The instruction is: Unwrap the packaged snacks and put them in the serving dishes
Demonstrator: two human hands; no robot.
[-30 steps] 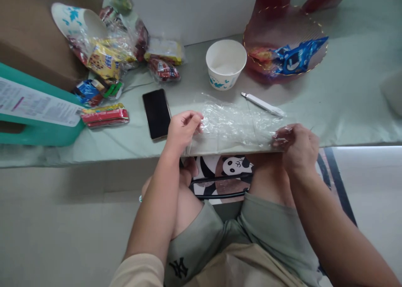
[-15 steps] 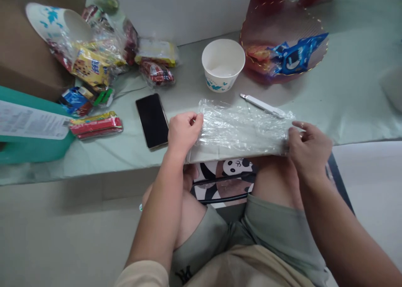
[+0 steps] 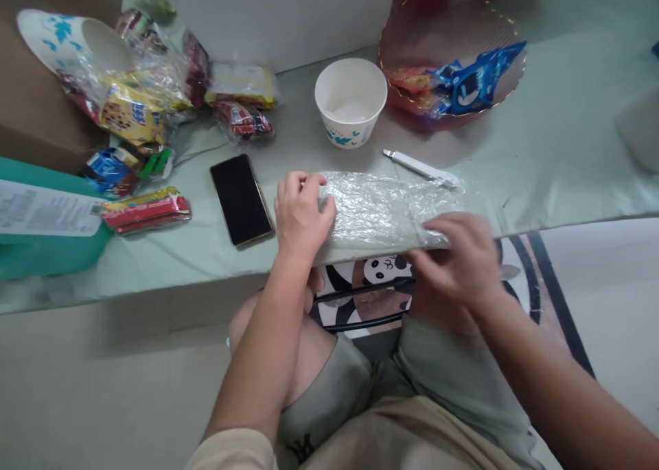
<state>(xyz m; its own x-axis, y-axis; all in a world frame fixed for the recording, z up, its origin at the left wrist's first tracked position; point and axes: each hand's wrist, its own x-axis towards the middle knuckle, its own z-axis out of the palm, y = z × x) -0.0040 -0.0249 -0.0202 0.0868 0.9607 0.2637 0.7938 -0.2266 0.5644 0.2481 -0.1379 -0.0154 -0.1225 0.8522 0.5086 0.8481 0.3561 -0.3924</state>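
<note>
The left hand point(image 3: 303, 216), palm down, rests loosely open, half-curled fingers on the left end of the crinkled clear plastic point(image 3: 368, 209) along the table's point(image 3: 566, 147) front edge — the blurred right hand point(image 3: 458, 254), thumb and fingers parted, angles inward at its right part.

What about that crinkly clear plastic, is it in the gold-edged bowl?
No, the clear plastic lies on the table, outside the gold-edged bowl.
</note>
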